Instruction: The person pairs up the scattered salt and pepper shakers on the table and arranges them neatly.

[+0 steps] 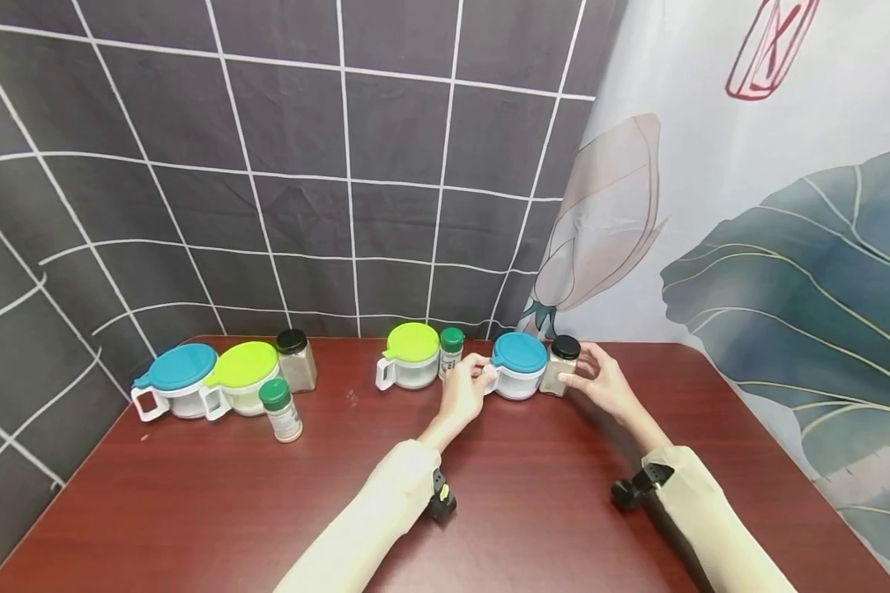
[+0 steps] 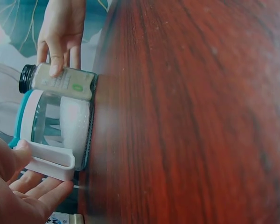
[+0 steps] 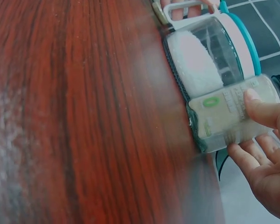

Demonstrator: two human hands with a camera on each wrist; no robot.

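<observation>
A clear seasoning jar [image 1: 517,380] with a blue lid and white handle stands at the back right, white grains inside. My left hand [image 1: 461,391] holds its handle [image 2: 53,161], thumb on one side and fingers on the other. Right beside the jar is a square spice bottle [image 1: 559,372] with a black cap and pale powder. My right hand [image 1: 606,384] grips this bottle, its thumb [image 3: 257,105] on the label side and its fingers on the opposite side. Behind my left hand, a green-capped shaker [image 1: 451,346] is partly hidden.
A green-lidded jar [image 1: 413,354] stands left of that shaker. Farther left are a blue-lidded jar [image 1: 181,375], another green-lidded jar [image 1: 243,375], a green-capped shaker [image 1: 282,412] and a black-capped bottle [image 1: 297,366]. Dark tiled cloth [image 1: 393,214] hangs behind the red-brown table [image 1: 534,511].
</observation>
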